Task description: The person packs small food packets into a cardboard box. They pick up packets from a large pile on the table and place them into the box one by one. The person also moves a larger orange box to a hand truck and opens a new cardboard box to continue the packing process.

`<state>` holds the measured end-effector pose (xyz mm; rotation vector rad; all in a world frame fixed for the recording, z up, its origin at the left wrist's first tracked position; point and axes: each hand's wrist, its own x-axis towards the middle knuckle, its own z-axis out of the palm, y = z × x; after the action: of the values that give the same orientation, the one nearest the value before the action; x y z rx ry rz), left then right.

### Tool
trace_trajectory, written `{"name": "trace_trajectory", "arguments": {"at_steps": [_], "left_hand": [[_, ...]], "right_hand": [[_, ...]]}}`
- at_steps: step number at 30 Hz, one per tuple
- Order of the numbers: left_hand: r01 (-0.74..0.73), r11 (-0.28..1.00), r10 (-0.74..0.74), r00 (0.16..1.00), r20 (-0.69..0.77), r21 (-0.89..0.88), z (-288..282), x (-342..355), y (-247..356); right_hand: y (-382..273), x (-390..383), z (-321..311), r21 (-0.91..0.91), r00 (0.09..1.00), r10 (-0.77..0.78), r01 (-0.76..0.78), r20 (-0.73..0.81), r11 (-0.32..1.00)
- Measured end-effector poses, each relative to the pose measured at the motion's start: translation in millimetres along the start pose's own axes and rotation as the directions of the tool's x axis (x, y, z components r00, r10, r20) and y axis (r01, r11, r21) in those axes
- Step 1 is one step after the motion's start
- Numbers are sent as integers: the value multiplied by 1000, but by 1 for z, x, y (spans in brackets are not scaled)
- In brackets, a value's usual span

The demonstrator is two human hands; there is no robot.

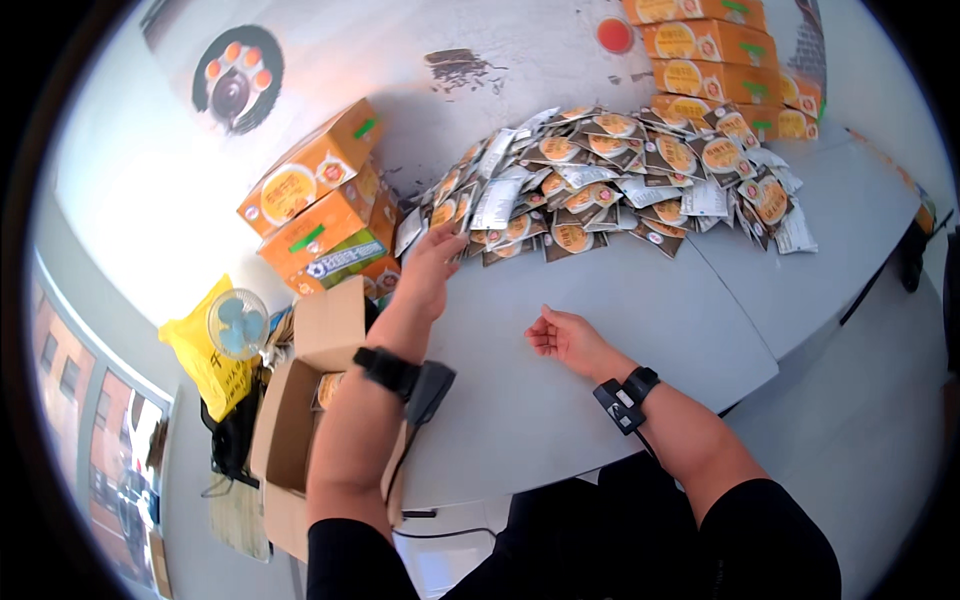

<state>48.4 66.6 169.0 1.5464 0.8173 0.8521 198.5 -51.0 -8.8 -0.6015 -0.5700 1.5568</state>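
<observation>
Right hand [560,338], frame centre: loosely curled, empty, resting on grey table [640,330]. Left hand [432,268], centre-left: fingers spread, touching sachet pile [610,185]; orange boxes [320,205] upper left.

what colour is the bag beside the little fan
Yellow bag, clearest in the head view, behind the small fan.

Open grey table [620,330] surface lies between the sachet pile [610,180] and the near edge; passage there is unobstructed except for the right hand [562,338] resting on it. The left hand [432,268] occupies the pile's left end. Stacked orange cartons [322,205] block the left flank; more orange cartons [720,60] wall the far right. An open cardboard box [300,420] stands below the left edge.
</observation>
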Motion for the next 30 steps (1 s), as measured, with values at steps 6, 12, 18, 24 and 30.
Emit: {"name": "trace_trajectory", "arguments": {"at_steps": [6, 12, 18, 24, 30], "left_hand": [[120, 989, -106, 984, -145, 87, 59, 73, -98], [-223, 381, 699, 705, -122, 897, 80, 125, -131], [-168, 86, 642, 763, 74, 982, 56, 149, -135], [-249, -5, 625, 756, 197, 969, 51, 143, -127], [-376, 336, 709, 704, 31, 863, 45, 106, -126]], "right_hand": [[-3, 5, -3, 115, 998, 31, -26, -47, 993], [-3, 9, -15, 374, 990, -9, 61, -141, 925], [-4, 9, -10, 405, 982, -15, 91, -186, 910], [-10, 5, -7, 432, 962, -17, 138, -273, 891], [-11, 9, -13, 400, 953, -61, 182, -297, 898]]}}
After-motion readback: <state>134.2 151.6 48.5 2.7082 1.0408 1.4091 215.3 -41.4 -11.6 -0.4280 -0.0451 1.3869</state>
